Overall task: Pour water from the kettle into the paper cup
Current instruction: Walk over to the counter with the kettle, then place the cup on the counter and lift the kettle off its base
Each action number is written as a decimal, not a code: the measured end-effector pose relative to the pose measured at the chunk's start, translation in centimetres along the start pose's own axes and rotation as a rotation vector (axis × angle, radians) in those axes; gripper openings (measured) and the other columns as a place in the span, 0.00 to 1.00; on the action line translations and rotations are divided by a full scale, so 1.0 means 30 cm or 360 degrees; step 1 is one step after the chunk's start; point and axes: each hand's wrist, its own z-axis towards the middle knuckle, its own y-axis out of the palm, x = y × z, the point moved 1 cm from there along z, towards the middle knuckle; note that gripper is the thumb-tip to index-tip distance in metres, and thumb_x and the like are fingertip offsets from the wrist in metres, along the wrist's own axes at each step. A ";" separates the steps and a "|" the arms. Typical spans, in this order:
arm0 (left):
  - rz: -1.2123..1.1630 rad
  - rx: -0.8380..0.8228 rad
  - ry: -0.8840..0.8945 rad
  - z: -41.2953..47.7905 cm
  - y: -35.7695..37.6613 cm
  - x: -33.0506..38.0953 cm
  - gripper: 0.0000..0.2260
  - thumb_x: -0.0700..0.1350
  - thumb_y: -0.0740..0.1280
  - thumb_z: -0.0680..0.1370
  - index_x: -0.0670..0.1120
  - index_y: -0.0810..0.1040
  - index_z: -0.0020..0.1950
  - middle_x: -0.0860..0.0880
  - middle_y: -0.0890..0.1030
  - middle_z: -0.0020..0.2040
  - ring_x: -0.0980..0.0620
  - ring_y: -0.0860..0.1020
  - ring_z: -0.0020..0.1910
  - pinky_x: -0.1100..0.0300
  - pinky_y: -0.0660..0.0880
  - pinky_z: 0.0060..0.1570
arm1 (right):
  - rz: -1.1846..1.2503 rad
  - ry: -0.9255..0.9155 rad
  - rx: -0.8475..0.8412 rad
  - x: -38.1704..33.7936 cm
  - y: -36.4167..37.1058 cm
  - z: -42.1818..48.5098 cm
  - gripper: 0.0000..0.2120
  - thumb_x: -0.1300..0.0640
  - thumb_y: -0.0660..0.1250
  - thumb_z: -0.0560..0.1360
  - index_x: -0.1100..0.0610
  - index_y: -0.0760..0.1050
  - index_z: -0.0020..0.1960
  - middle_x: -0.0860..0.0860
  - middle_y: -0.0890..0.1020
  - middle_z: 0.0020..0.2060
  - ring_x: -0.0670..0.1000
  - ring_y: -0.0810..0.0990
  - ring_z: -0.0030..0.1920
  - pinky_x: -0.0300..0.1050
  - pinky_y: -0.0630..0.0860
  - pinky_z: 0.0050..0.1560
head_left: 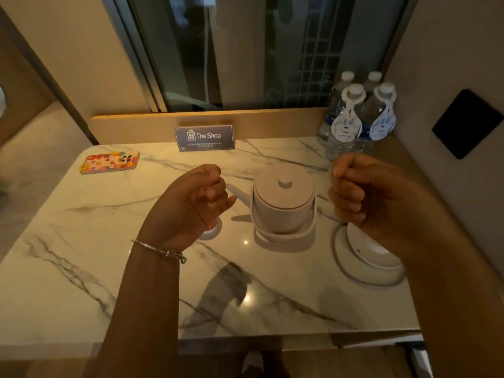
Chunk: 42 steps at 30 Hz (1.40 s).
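A white kettle (283,203) with a round lid and a thin spout pointing left stands on the marble counter (81,255). My left hand (193,203) is a closed fist just left of the spout, holding nothing. Behind and below that hand, only a sliver of a white rim shows, likely the paper cup (210,233); the rest is hidden. My right hand (365,192) is also a fist, raised to the right of the kettle, empty, not touching it.
The kettle's round white base (373,255) with its looped cord lies under my right wrist. Several water bottles (354,118) stand at the back right. A "The Shop" sign (205,137) leans at the back, a colourful phone (109,162) at the back left.
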 end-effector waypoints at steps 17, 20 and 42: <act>0.1038 0.0853 0.0377 0.192 -0.419 -0.166 0.21 0.41 0.70 0.71 0.52 0.68 0.61 0.49 0.75 0.62 0.49 0.72 0.64 0.47 0.69 0.62 | -0.0656 -0.0174 0.1102 0.296 -0.148 0.083 0.10 0.62 0.64 0.73 0.48 0.76 0.38 0.45 0.81 0.34 0.39 0.78 0.37 0.36 0.74 0.38; 0.1414 0.0710 0.0041 0.197 -0.466 -0.248 0.43 0.45 0.77 0.62 0.52 0.57 0.71 0.48 0.64 0.72 0.48 0.62 0.70 0.49 0.60 0.66 | -0.1335 -0.0154 0.1211 0.406 -0.174 0.084 0.13 0.59 0.69 0.70 0.45 0.67 0.45 0.41 0.73 0.43 0.37 0.73 0.43 0.35 0.68 0.41; 0.1427 0.0724 0.0144 0.260 -0.466 -0.410 0.41 0.49 0.79 0.57 0.52 0.61 0.64 0.60 0.71 0.52 0.56 0.72 0.48 0.66 0.69 0.45 | -0.0234 0.0383 0.0810 0.441 -0.209 0.069 0.25 0.52 0.81 0.49 0.47 0.73 0.41 0.54 0.85 0.35 0.50 0.83 0.40 0.46 0.80 0.43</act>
